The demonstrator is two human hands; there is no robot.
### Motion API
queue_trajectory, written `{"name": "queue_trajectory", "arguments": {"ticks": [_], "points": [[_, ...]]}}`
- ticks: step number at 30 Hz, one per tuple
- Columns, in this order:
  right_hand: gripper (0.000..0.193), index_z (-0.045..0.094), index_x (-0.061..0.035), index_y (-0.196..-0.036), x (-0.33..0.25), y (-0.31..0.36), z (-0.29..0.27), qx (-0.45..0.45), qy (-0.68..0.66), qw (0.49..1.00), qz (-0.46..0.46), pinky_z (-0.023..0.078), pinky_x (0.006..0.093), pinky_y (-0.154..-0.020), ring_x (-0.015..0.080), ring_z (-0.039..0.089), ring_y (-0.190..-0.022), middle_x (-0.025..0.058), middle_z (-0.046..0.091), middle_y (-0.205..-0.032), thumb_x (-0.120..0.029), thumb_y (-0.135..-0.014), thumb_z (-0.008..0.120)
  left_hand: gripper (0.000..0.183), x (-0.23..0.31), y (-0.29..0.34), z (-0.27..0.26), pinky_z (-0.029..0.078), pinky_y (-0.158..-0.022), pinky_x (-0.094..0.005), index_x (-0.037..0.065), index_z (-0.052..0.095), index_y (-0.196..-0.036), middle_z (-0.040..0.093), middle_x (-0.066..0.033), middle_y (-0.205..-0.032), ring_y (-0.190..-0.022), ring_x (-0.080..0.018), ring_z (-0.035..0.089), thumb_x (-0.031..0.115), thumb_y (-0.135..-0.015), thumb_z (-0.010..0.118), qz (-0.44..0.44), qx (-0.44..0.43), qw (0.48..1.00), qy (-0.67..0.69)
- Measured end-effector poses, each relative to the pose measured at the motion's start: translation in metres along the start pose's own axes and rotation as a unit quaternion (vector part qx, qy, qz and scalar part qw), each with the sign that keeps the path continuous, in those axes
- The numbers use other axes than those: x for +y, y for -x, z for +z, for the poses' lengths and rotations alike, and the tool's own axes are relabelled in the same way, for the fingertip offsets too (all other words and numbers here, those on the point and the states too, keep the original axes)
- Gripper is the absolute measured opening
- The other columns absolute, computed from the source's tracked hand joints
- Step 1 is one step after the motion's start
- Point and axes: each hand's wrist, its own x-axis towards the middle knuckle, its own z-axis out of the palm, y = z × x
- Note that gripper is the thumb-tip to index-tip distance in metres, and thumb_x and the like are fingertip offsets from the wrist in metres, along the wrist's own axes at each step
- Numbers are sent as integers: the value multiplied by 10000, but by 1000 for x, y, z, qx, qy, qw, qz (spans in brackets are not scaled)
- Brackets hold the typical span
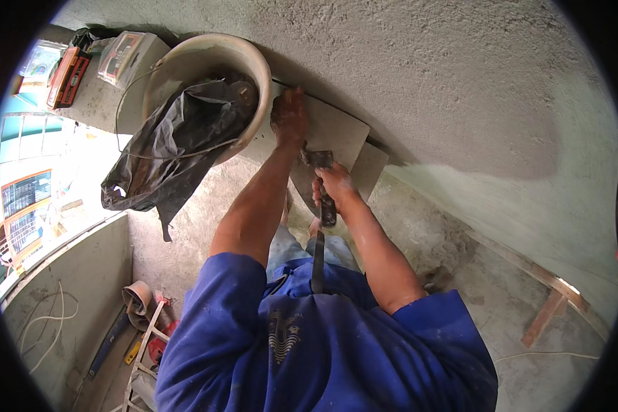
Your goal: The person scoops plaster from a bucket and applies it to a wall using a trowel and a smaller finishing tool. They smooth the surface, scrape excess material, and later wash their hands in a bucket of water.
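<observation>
My right hand (pixel 335 182) is closed round a hammer (pixel 318 158) with a dark, worn head, held over flat grey slabs. My left hand (pixel 290 118) is by the wall at the left side of the upper slab (pixel 338 129), its fingers bent. What those fingers hold, if anything, is hidden. Another slab (pixel 372 167) shows partly beneath, to the right. Left of my left hand stands a large pale bucket (pixel 259 69) with a wire handle, a crumpled black plastic bag (pixel 185 123) hanging over its rim. A dark strip (pixel 318 264) runs from below the hammer toward my shirt.
A rough plastered wall (pixel 419 75) rises beyond the slabs. At far left a ledge (pixel 93 103) carries a red-and-black box (pixel 69 77) and a clear-lidded case (pixel 121 58). A ladder-like frame (pixel 144 350) and a small pot (pixel 137 295) are lower left; a wooden piece (pixel 546 317) leans right.
</observation>
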Motion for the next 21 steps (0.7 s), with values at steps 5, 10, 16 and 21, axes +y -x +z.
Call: {"name": "queue_trajectory", "arguments": {"ticks": [5,10,16,21], "points": [[173,417,-62,-990,20,26,-29,-76,39,996,19,474,416,-381,252,559,-453,138,570,-656,-156,-946,555,399,-25,-7,17,454,-854,-516,105,575,-1015,585,-207,-947,-970,-431,572,474,-1037,425,24,78,996,36],[148,442,-79,-984,1,9,-5,-27,9,998,63,466,390,-381,233,565,-458,102,551,-645,-174,-944,549,382,-12,-1,5,441,-886,-526,111,565,-1056,576,-225,-986,-985,-438,567,449,-1052,387,56,25,998,-26],[171,438,-87,-962,28,49,-33,-45,14,997,68,463,392,-386,230,561,-458,104,561,-649,-205,-946,561,362,-10,-1,3,432,-892,-532,112,557,-1066,559,-230,-1020,-978,-442,554,412,-1063,354,52,27,998,-14],[151,485,-78,-999,-4,18,5,-28,3,999,47,445,380,-364,220,538,-416,96,552,-617,-193,-948,569,356,-28,-10,13,449,-880,-524,95,560,-1147,565,-202,-1039,-993,-425,550,374,-1066,354,122,32,988,-90]]}}
